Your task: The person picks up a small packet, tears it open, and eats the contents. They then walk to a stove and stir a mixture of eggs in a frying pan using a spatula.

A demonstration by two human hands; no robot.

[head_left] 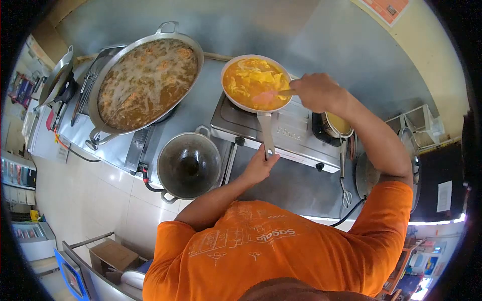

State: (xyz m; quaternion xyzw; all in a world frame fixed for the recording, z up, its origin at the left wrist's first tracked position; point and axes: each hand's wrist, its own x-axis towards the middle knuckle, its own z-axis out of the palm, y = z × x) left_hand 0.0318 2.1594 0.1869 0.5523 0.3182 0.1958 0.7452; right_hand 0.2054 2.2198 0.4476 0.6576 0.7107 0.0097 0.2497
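Item: frying pan (266, 128) — on a burner of the steel stove (296, 133), mid-counter, toward the back edge.
Contents: egg (251, 78), yellow folds partly set, orange liquid round them; judged part-cooked, with loose egg left to firm.
Left hand (258, 166): fingers closed round the end of the pan's handle.
Right hand (316, 90): clenched on a spatula (266, 96), blade in the egg.
Adjacent, to the left: dark pot (188, 163) — front edge.

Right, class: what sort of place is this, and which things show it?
Probably a commercial or street-food kitchen: a very large wok of bubbling oil, an empty dark wok beside it, and a frying pan of egg, stirred with a spatula, on a tabletop gas stove, all on steel counters.
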